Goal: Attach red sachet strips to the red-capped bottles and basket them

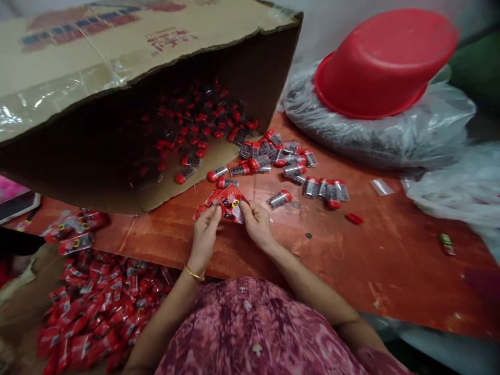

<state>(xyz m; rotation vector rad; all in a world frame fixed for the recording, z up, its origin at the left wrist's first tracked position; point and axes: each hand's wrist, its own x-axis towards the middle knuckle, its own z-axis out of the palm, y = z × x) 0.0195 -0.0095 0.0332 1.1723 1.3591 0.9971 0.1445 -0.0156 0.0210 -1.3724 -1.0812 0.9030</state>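
Both hands meet over the front part of the red table, pinching small red printed packets (pixel 230 196). My left hand (pixel 206 228) has its thumb and fingers closed on the packets' lower left side. On the right side, my right hand (pixel 255 221) grips a packet edge between thumb and fingers. How many packets there are cannot be made out. A small clear tube with a red cap (pixel 279 199) lies just beyond my right hand. More such tubes (pixel 292 170) are scattered behind the hands, spilling from an open cardboard box (pixel 269 78) lying on its side.
Red wrapped packs (pixel 97 307) fill a container below the table's left edge. Clear packs (pixel 76 242) lie at the table's left. A red basin (pixel 383 67) rests upside down on a bulging plastic bag (pixel 375 140) at the back right. A red cap (pixel 353 219) lies on the table (pixel 371 260).
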